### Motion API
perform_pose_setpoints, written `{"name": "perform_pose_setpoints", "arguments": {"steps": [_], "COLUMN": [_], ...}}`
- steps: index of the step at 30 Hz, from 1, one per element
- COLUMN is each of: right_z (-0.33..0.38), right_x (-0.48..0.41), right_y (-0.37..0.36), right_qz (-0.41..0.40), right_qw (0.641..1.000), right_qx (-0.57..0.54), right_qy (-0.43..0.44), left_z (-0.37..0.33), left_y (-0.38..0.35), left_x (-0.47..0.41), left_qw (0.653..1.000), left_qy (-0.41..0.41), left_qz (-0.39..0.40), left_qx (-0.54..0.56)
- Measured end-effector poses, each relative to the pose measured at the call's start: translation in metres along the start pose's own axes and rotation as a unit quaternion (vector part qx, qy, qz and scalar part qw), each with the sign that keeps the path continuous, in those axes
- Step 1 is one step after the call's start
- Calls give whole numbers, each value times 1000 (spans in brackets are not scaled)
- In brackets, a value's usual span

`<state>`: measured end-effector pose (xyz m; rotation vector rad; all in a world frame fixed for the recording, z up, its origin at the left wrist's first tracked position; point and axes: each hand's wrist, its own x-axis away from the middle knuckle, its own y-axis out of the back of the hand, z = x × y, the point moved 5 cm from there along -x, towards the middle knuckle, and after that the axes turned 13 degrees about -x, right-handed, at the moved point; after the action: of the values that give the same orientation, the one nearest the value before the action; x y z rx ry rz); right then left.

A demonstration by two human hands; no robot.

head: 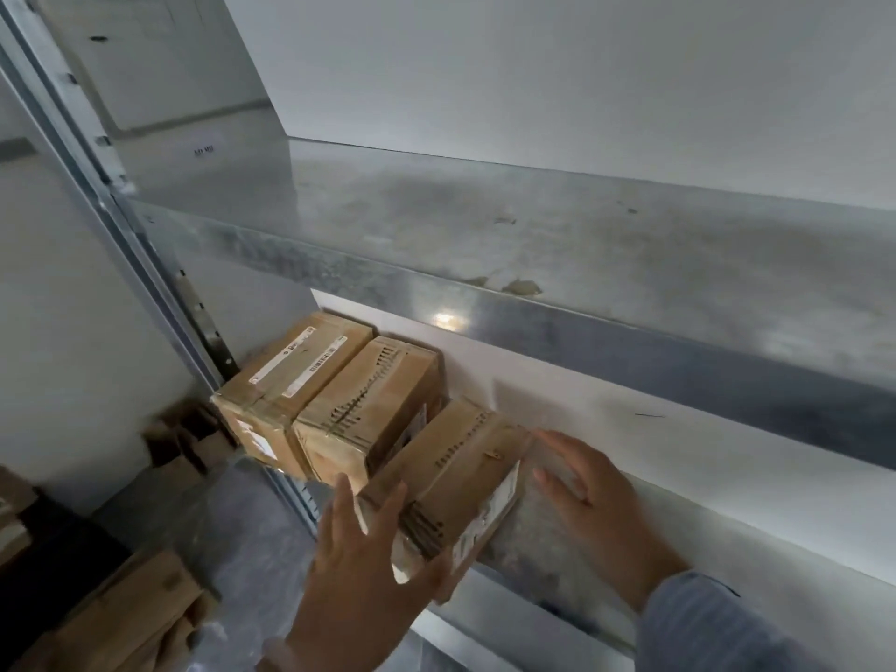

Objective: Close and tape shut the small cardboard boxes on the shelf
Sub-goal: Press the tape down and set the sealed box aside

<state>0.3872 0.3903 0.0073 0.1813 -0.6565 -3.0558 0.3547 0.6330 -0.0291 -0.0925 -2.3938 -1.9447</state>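
Note:
Three small brown cardboard boxes lie side by side on a grey metal shelf. The left box and the middle box are closed, taped and pushed against the shelf's left post. The right box sits nearer the front edge, closed, with a white label on its right side. My left hand is spread open against that box's near end and left side. My right hand hovers with fingers apart just right of the box, above the bare shelf. No tape roll is visible.
An upper metal shelf overhangs the boxes and holds nothing. White wall runs behind. A slotted upright post bounds the shelf at left. Flattened cardboard pieces lie below at the lower left, on the floor.

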Motion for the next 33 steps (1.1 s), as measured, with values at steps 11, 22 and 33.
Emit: {"name": "perform_pose_setpoints", "arguments": {"steps": [11, 22, 33], "right_z": [16, 26, 39], "right_x": [32, 87, 241], "right_y": [-31, -20, 101], "right_qz": [-21, -146, -337], "right_qw": [979, 948, 862], "right_qx": [199, 278, 358], "right_qy": [-27, -51, -120], "left_z": [-18, -22, -227], "left_y": [14, 20, 34], "left_x": [-53, -85, 40], "left_qw": [931, 935, 781], "left_qy": [-309, -311, -588], "left_qz": [-143, -138, -206], "left_qx": [-131, -102, 51]}}
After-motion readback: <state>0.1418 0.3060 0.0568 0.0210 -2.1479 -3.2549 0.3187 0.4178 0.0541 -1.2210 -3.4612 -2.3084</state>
